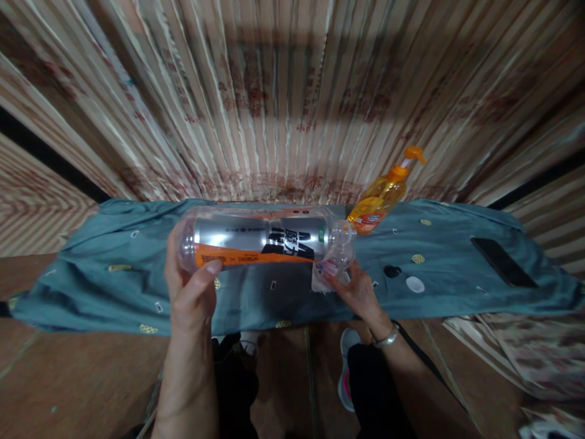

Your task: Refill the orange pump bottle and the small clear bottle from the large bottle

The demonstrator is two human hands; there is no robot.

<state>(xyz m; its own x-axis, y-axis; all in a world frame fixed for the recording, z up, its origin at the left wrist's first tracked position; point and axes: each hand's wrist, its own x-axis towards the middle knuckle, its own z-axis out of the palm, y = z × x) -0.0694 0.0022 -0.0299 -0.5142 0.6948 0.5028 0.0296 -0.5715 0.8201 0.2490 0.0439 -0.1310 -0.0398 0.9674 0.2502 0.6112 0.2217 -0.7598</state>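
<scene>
A large clear plastic bottle with a silver and orange label lies sideways in the air above the teal cloth. My left hand is closed around its base end, thumb on the near side. Its neck points right. Below the neck and shoulder, my right hand pinches a crumpled whitish wipe close against the bottle. Some of the right fingertips are hidden behind the clear plastic. An orange pump bottle stands just beyond the neck.
The teal patterned cloth covers a narrow table. A black phone lies on its right side. Nearer are a dark round thing and a white oval thing, perhaps printed. Pleated curtain hangs behind.
</scene>
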